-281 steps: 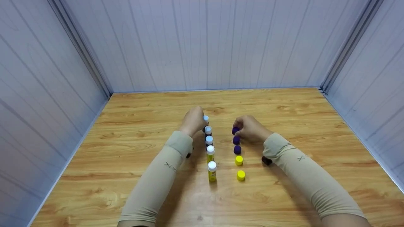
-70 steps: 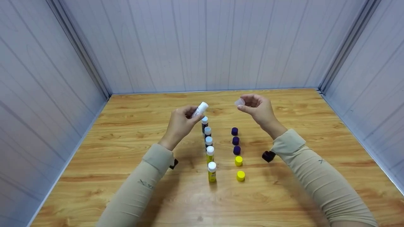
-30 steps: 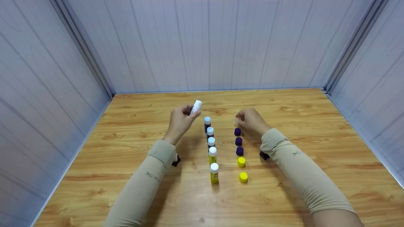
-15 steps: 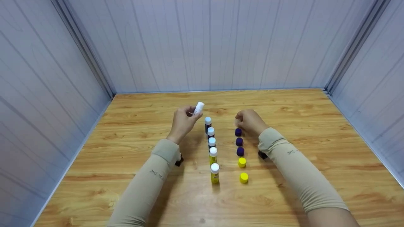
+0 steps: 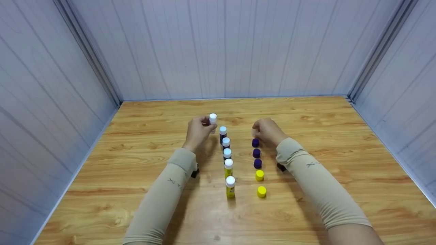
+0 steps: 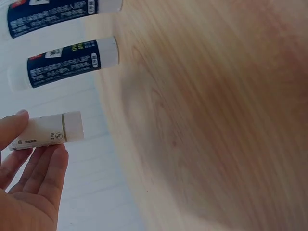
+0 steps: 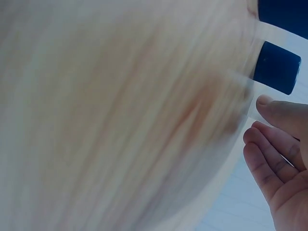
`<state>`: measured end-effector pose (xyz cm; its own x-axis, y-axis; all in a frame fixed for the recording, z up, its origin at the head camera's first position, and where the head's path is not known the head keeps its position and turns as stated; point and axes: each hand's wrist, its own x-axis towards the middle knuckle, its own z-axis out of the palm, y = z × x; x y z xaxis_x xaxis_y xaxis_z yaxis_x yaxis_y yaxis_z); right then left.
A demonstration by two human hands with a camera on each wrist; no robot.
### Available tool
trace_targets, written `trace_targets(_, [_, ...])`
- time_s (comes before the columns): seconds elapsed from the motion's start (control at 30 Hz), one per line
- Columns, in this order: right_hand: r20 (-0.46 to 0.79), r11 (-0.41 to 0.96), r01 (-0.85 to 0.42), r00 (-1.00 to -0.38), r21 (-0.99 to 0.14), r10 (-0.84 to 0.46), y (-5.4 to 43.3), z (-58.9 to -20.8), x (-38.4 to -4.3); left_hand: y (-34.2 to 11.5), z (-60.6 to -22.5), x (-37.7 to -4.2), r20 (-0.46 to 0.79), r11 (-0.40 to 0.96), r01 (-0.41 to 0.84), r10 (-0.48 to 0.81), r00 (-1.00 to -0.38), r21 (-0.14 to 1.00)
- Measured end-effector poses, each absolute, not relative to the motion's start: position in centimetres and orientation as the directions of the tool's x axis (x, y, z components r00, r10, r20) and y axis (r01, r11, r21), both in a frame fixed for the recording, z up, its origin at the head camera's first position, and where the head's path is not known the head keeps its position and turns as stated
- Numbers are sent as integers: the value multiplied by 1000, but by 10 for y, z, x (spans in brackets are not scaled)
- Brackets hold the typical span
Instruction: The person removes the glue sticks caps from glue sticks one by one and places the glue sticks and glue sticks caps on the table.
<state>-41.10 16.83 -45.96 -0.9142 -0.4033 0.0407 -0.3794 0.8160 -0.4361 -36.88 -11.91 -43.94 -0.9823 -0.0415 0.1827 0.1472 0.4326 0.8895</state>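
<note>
My left hand (image 5: 197, 133) holds a white glue stick (image 5: 213, 119) between thumb and fingers, upright at the far end of a row of glue sticks. In the left wrist view its printed barrel (image 6: 43, 132) shows, with several fingertips under it. My right hand (image 5: 270, 131) is at the far end of the cap row, thumb and fingertips around a translucent cap (image 5: 254, 132). That cap is faint in the right wrist view, next to a dark blue cap (image 7: 277, 67). Three navy glue sticks (image 5: 223, 139) stand capless near my left hand.
Two yellow glue sticks (image 5: 230, 192) continue the row towards me. To its right, three dark purple caps (image 5: 255, 143) and two yellow caps (image 5: 261, 192) form a parallel row on the wooden table (image 5: 153, 190). White panel walls (image 5: 218, 51) enclose the back and sides.
The white glue stick, earlier tilted in my left hand, is now upright and lower. Over the last seconds my right hand brought the translucent cap down to the far end of the cap row.
</note>
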Motion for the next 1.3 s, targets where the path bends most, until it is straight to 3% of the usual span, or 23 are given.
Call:
trace_targets(0.33, [30,807,-359,-919,-468,-392,164,-460,-410,-114,-452,-378,61,423,42,-30,-998,905])
trace_targets(0.73, [36,801,-368,-916,-472,-399,161,-460,-413,-112,-457,-384,5,381,6,3,-1000,925])
trace_targets(1.03, [52,806,-383,-913,-452,-404,159,-464,-413,-107,-459,-378,-30,255,-21,31,-999,967])
trace_targets(1.3, [17,801,-326,-930,-501,-368,161,-463,-410,-104,-457,-374,-60,136,-54,36,-998,989])
